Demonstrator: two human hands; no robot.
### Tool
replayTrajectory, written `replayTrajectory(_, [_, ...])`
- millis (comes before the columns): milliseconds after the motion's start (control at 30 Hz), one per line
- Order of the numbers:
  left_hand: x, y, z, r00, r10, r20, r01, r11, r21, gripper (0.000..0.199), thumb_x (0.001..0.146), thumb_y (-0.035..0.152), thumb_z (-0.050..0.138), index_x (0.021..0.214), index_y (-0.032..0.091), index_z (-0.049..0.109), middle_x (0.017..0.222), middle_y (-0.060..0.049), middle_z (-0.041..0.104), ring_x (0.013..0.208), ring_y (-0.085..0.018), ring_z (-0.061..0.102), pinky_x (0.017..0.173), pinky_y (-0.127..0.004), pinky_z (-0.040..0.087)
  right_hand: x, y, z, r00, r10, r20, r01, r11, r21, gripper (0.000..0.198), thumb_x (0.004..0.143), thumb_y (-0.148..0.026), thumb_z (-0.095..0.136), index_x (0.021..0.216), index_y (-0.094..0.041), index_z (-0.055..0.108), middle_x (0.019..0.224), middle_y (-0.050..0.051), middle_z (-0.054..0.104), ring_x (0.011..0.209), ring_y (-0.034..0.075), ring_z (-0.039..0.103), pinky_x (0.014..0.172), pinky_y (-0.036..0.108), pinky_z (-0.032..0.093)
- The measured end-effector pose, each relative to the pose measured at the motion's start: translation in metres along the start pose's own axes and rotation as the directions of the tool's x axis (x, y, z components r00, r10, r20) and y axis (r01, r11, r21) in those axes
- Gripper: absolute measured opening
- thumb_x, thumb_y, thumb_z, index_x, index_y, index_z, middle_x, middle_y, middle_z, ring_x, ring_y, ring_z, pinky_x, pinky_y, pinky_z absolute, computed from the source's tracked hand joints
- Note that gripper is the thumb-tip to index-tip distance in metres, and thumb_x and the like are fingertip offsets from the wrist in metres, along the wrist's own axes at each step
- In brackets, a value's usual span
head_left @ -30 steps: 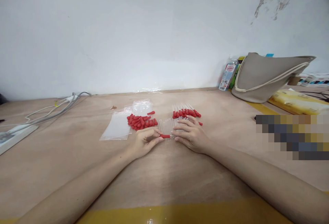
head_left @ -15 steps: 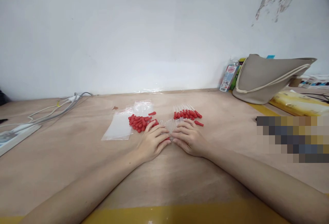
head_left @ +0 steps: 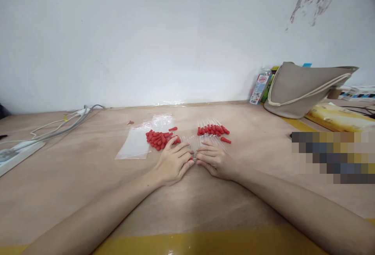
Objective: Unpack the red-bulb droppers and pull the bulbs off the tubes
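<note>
Both hands meet fingertip to fingertip low over a row of clear glass dropper tubes [head_left: 193, 141] on the table. My left hand [head_left: 174, 163] is closed on a red rubber bulb [head_left: 191, 159], mostly hidden by the fingers. My right hand [head_left: 215, 161] is closed too, pinching what looks like a glass tube [head_left: 195, 159] whose short clear end shows between the hands. Left of the tubes lies a heap of red bulbs [head_left: 158, 139]. Behind my right hand are several droppers with bulbs fitted [head_left: 213, 129], and a single red bulb [head_left: 225, 140] lies near them.
Clear zip bags [head_left: 133, 143] lie left of the bulb heap. Farther left are cables [head_left: 76, 124] and a white power strip [head_left: 23, 155]. At right stand a grey bag [head_left: 304, 89], a bottle [head_left: 259, 89] and a yellow packet [head_left: 340, 118]. A wall rises behind the table.
My right fingers have drawn slightly lower, uncovering more of the glass tubes behind them. The left hand has barely moved, and the view has shifted slightly.
</note>
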State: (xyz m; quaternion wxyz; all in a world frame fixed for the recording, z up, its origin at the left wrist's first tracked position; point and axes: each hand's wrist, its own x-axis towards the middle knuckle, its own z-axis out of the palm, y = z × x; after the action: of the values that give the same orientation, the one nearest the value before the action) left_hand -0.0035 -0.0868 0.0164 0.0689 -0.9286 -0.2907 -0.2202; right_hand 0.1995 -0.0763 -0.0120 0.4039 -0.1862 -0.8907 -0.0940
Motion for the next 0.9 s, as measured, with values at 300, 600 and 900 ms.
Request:
replayTrajectory(300, [-0.01,-0.008,-0.001,1.0,-0.006,0.007,0.006,1.0,-0.002,0.021,0.091,0.023,0.036,0.09,0.02,0.057,0.099,-0.001,0.064,0.11,-0.019,0.049,0.105,-0.045,0.019,-0.011,0.006,-0.007,0.999,0.0,-0.036,0.0,1.0,-0.006,0.016,0.084,-0.016,0.051,0.096,-0.018,0.062,0.081,0.004,0.066,0.085,0.015,0.058,0.085,0.033,0.046])
replayTrajectory(600, [-0.01,-0.046,-0.016,0.887,-0.315,-0.338,0.298,0.949,-0.102,0.023,0.089,0.026,0.041,0.098,0.018,0.06,0.084,-0.005,0.049,0.082,-0.016,0.049,0.073,-0.03,0.045,-0.004,0.011,-0.02,0.946,0.323,-0.039,-0.319,0.9,-0.298,0.026,0.085,-0.018,0.045,0.104,-0.018,0.062,0.071,0.003,0.061,0.068,0.014,0.048,0.067,0.031,0.03])
replayTrajectory(900, [-0.014,-0.098,-0.024,0.719,-0.631,-0.292,0.579,0.776,-0.251,0.027,0.079,0.034,0.053,0.101,0.018,0.052,0.08,-0.001,0.057,0.066,-0.014,0.054,0.06,-0.027,0.044,0.006,0.007,-0.004,0.912,0.372,-0.175,-0.409,0.863,-0.296,0.012,0.08,-0.016,0.051,0.076,-0.019,0.062,0.071,-0.001,0.067,0.068,0.013,0.053,0.072,0.031,0.026])
